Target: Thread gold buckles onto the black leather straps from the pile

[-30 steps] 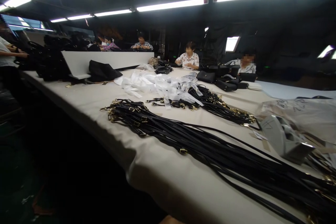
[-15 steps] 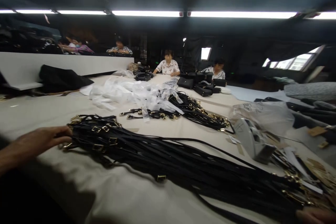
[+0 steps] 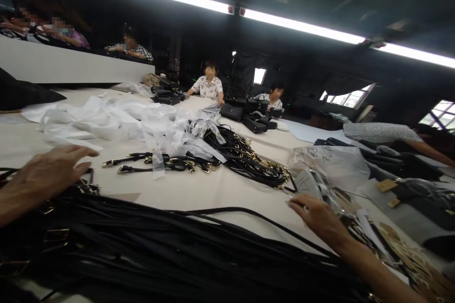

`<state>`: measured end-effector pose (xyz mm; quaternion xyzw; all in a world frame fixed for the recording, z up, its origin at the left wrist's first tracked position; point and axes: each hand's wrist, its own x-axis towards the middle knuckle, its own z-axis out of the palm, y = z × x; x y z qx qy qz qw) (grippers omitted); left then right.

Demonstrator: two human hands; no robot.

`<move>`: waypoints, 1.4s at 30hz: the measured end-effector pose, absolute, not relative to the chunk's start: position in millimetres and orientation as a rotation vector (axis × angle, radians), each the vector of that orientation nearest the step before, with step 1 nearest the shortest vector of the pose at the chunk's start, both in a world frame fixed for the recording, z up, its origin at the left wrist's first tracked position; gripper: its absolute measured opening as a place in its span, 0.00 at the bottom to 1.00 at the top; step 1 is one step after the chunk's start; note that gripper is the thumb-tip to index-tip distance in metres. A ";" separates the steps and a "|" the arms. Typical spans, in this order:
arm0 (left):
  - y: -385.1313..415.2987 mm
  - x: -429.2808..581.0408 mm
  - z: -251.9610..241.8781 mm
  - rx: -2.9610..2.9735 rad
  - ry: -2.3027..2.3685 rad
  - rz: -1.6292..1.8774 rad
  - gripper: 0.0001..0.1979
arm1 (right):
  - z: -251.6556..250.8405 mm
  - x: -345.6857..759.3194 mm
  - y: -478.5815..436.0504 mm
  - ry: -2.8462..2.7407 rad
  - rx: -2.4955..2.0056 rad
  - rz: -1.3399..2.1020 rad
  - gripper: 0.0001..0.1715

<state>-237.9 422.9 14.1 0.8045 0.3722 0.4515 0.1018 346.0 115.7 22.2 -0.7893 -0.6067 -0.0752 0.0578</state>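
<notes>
The person's left hand [image 3: 50, 175] is at the left, over the buckle end of a thick bundle of long, flat black straps with gold-coloured metal buckles [image 3: 213, 255]. Its fingers are spread forward with the thumb apart, gripping nothing visible; whether the palm touches the straps cannot be told. The bundle lies across the near side of the table [image 3: 202, 194], which is covered in cream cloth, and runs from below the left hand towards the right forearm.

The right hand [image 3: 318, 218] is above the far side of the bundle, just beside a grey, block-like object with a hand-drawn mark [image 3: 306, 184]. Its fingers are bent and close together near a small pale scrap, but whether they grasp it cannot be told.

Beyond the bundle, a few short black straps with gold clasps [image 3: 174, 164] lie near a second heap of thin black straps with gold fittings [image 3: 245, 156]. A loose pile of whitish, translucent plastic strips [image 3: 113, 120] partly covers both. A clear plastic bag with black handwriting [image 3: 330, 163] is behind the grey object. Farther back, black handbags [image 3: 256, 116] stand near a co-worker in a white patterned shirt [image 3: 208, 88].
</notes>
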 end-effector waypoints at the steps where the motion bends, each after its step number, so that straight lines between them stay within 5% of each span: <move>1: 415.3 -216.5 10.6 2.498 1.225 1.228 0.12 | 17.5 347.6 135.9 -1.841 -2.423 -0.240 0.12; 13: 302.2 -75.3 10.9 2.805 0.760 0.809 0.08 | -19.1 373.0 206.8 -1.842 -2.742 -0.452 0.11; 28: 230.0 -41.3 36.3 2.626 0.629 0.586 0.09 | -6.4 352.1 195.8 -1.719 -2.677 -0.038 0.13; 37: 179.6 3.0 37.1 1.899 0.583 0.408 0.10 | 38.0 300.4 141.2 -1.654 -2.343 0.355 0.08; 42: 152.1 47.1 14.8 1.149 0.580 0.442 0.20 | 42.1 240.6 65.5 -1.739 -2.128 0.528 0.12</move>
